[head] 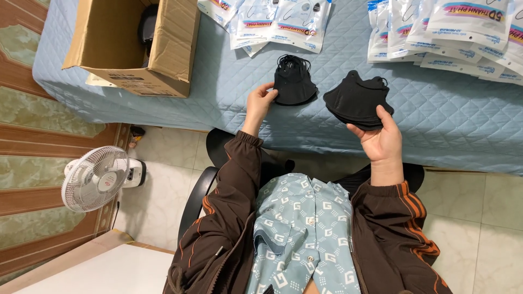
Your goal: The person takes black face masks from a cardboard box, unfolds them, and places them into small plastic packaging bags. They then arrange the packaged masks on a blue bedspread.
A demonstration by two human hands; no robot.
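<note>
My right hand point(381, 139) holds a fanned stack of black face masks point(357, 100) just above the blue quilted table cover point(447, 114). My left hand point(260, 102) rests its fingertips on the edge of a second, smaller pile of black masks point(294, 81) lying on the cover, with its ear loops bunched at the far side. Both arms wear brown sleeves with orange stripes.
An open cardboard box point(136, 43) stands at the table's left end with dark items inside. Sealed white mask packets lie at the far middle point(272, 22) and far right point(452, 32). A white floor fan point(98, 177) stands on the tiles to the left.
</note>
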